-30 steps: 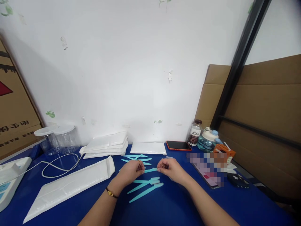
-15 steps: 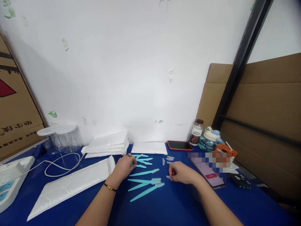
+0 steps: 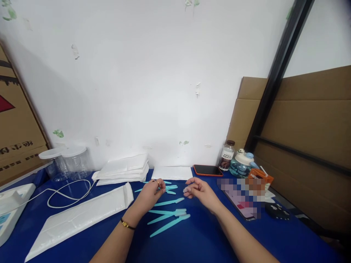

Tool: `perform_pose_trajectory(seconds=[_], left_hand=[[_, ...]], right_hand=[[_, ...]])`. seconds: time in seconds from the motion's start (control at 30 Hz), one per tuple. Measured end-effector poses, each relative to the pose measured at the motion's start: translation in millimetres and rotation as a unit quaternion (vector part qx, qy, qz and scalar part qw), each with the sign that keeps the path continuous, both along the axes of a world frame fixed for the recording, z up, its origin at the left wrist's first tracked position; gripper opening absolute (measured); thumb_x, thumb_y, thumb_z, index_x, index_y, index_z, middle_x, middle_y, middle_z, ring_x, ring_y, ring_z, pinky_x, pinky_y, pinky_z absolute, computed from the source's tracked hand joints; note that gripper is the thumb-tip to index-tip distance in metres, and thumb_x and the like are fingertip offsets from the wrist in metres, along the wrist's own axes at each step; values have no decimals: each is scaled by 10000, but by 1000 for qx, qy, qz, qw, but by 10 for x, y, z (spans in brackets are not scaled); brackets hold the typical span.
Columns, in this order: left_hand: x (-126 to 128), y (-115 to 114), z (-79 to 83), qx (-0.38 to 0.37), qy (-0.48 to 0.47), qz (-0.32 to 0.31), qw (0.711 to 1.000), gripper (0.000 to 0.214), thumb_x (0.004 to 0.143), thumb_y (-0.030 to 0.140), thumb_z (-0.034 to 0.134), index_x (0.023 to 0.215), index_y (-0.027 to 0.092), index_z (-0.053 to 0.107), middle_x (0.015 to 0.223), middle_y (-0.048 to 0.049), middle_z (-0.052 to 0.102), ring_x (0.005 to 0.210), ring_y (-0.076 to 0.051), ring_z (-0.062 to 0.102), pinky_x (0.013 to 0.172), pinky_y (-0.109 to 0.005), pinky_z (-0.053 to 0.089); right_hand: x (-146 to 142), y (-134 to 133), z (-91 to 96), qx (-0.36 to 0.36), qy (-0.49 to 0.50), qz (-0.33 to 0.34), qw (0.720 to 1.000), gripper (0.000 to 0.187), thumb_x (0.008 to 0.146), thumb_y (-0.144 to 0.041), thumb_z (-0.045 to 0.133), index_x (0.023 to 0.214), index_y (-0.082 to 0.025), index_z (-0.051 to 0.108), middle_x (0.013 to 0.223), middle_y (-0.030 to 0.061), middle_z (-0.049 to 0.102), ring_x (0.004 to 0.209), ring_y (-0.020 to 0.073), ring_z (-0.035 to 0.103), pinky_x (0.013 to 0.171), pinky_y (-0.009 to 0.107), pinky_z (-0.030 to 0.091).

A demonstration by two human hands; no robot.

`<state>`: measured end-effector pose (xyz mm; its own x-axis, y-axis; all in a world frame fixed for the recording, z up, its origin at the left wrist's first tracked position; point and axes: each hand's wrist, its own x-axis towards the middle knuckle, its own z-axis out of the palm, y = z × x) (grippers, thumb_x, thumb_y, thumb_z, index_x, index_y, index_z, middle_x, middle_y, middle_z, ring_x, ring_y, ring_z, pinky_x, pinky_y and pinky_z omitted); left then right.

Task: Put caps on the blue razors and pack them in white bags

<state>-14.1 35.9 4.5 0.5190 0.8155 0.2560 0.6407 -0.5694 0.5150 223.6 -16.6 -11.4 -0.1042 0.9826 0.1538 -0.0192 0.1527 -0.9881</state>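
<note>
In the head view my left hand (image 3: 152, 193) is closed in a pinch over the far group of turquoise eyebrow razors (image 3: 171, 192). A razor handle (image 3: 138, 190) juts out left of this hand, apparently the one in its fingers, though they partly cover it. My right hand (image 3: 201, 191) faces it across a small gap, its fingertips closed on a small translucent blade cap (image 3: 187, 190); whether more caps are behind the fingers I cannot tell. Nearer to me, several turquoise razors (image 3: 170, 225) lie fanned on the blue tabletop (image 3: 208, 237), pale heads pointing right.
White padded mailers (image 3: 123, 166) are stacked at the back, with one long mailer (image 3: 82, 215) at left. Clear jars (image 3: 76, 162), a white cable (image 3: 89, 190) and a power strip (image 3: 13, 208) stand farther left. Phones (image 3: 208, 170), bottles (image 3: 227, 157) and an orange box (image 3: 260, 179) sit right.
My right hand has moved left and up, now with a translucent cap in its fingertips. My left hand has lifted slightly, and a razor handle now shows beside it.
</note>
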Motion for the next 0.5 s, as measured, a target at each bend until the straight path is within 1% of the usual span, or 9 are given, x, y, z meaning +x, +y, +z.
perform_pose_trajectory(seconds=[0.1,0.23,0.3,0.5], left_hand=[[51,-29,-22,-12,-16,-8,1000,93,798,260,486,780,202,556,748,2,576,748,-151,504,661,-249,351],[76,-51,-41,-20,-10,-13,1000,112,799,263,473,791,200,564,733,0,574,749,-156,495,650,-252,346],[82,-62,-36,-23,-12,-17,1000,113,799,266,472,798,200,565,737,2,573,748,-154,492,648,-252,346],[118,-107,-21,-27,-27,-29,999,115,799,293,491,799,205,564,744,6,570,741,-148,493,646,-247,346]], right_hand=[[-6,-5,17,5,3,-12,1000,315,695,-411,703,817,-141,595,720,60,686,650,176,662,581,266,496],[-23,0,18,-1,14,-56,998,335,702,-452,685,738,-129,602,613,40,662,502,160,632,461,244,464],[-57,4,4,4,19,-62,998,341,707,-463,677,720,-132,597,601,36,661,488,159,631,451,242,462],[-206,22,-77,2,14,-54,998,361,685,-482,683,714,-134,592,585,30,660,474,161,634,444,238,465]])
